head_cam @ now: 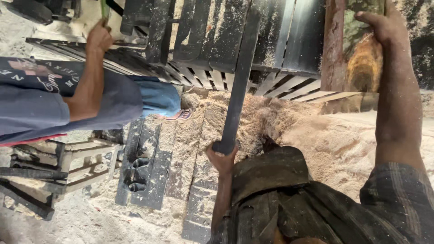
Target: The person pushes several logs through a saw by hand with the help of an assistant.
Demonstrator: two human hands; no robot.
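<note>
My left hand (222,157) grips the lower end of a long dark metal lever (238,81) that slants up toward the sawmill carriage. Up at the top right, my right hand (380,25) rests on a rough, rust-brown and greenish log slab (357,58) standing on the machine. My dark trousers and checked sleeve fill the lower right. Whether the right hand's fingers curl around the slab's edge is hard to tell.
A co-worker in a dark grey shirt and blue shorts stands at the left; that person's hand (98,38) holds a green handle. A slatted metal carriage bed (217,77) crosses the top. Sawdust heaps (316,135) cover the floor. Metal plates (144,167) and a frame (36,171) lie lower left.
</note>
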